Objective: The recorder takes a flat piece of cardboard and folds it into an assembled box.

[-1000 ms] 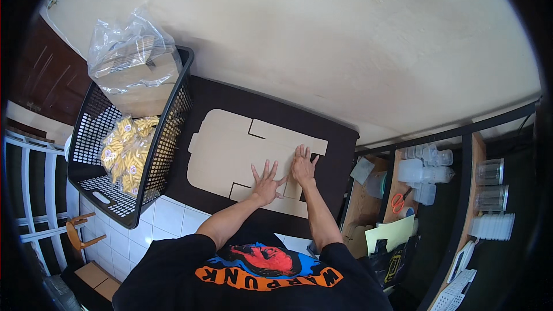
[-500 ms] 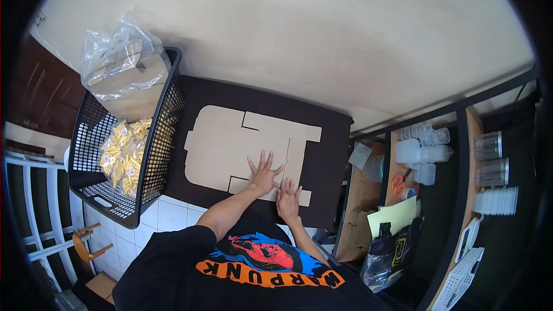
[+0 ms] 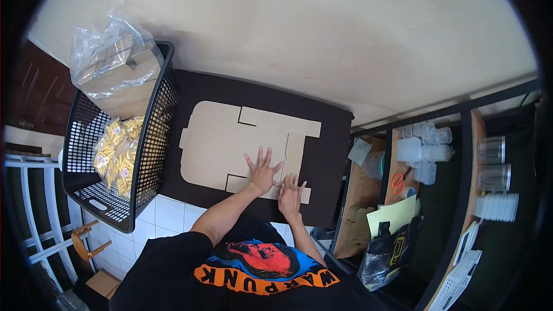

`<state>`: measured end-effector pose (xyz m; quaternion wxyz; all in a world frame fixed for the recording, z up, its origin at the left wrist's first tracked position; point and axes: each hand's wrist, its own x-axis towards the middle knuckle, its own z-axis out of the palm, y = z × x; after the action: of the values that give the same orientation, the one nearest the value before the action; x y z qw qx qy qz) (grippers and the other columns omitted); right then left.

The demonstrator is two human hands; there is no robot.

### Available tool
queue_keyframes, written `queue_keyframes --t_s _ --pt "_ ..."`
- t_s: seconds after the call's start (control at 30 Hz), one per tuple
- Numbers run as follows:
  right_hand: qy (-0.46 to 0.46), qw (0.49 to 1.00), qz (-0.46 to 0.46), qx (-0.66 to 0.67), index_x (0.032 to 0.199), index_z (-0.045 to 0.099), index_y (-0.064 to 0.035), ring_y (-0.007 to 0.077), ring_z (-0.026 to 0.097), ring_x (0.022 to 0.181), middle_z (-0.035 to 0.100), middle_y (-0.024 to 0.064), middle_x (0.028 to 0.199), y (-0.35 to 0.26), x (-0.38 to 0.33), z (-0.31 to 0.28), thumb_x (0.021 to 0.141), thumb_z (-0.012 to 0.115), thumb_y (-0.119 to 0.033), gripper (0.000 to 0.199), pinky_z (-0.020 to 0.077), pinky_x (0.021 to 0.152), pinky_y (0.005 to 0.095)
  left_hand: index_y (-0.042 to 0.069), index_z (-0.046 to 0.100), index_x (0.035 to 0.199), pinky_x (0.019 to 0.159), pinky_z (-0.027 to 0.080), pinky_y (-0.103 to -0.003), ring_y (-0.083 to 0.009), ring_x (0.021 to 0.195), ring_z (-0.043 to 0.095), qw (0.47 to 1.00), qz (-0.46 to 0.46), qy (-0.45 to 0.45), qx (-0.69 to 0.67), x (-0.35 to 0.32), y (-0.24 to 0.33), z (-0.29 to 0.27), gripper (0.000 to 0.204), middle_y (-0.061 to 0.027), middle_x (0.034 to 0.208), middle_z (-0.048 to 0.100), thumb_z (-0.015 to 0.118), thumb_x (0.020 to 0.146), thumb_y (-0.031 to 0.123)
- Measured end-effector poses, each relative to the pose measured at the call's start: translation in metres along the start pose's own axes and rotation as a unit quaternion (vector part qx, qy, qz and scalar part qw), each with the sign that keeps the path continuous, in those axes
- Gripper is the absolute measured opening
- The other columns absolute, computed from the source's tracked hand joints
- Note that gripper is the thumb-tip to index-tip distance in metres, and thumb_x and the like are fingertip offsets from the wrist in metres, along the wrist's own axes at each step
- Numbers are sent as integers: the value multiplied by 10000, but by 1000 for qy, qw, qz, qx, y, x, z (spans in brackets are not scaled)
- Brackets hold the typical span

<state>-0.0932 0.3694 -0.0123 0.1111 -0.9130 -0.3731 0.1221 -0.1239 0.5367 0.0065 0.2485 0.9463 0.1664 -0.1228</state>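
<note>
A flat cardboard box blank (image 3: 216,144) lies in the middle of the frame on a dark table (image 3: 326,164). The left hand (image 3: 262,177) lies on it, fingers spread wide. The right hand (image 3: 290,197) is flat near the lower right edge, fingers close together. Neither grips anything. Both hide bits of the blank. Upper left, shiny wrinkles blur what the clear plastic bag (image 3: 115,30) holds.
</note>
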Motion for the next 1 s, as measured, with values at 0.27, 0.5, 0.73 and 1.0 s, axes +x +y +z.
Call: queue_keyframes --t_s 0.27,0.5,0.73,1.0 --pt "26 1000 1 16 1397 448 164 491 370 1419 440 358 1468 31 89 5 1036 395 -186 506 215 1213 585 344 530 1481 1053 -106 -847 -464 1548 -98 999 -10 -51 -2 -8 1 7 770 -199 1702 18 810 768 425" --pt "7 1000 -13 -1 1409 438 161 481 363 1432 439 349 1484 55 147 -17 1032 400 -178 509 238 1216 559 346 503 1500 1063 -105 -839 -457 1550 -97 999 -3 -52 2 -3 2 1 802 -193 1704 7 811 764 435" --pt "39 998 -36 40 1431 385 187 529 341 1425 378 393 1498 30 21 -6 1017 412 -125 519 233 1227 533 358 488 1508 1067 -113 -831 -446 1552 -102 1000 -3 -29 -2 -24 7 5 830 -184 1706 10 815 752 466" --pt "18 1000 -2 2 1399 450 141 495 493 1317 512 379 1378 -4 -75 -31 911 668 -318 704 385 1113 570 397 439 1530 1045 -107 -849 -455 1544 -139 997 -9 -70 32 -62 29 -4 906 -168 1708 -55 847 726 483"
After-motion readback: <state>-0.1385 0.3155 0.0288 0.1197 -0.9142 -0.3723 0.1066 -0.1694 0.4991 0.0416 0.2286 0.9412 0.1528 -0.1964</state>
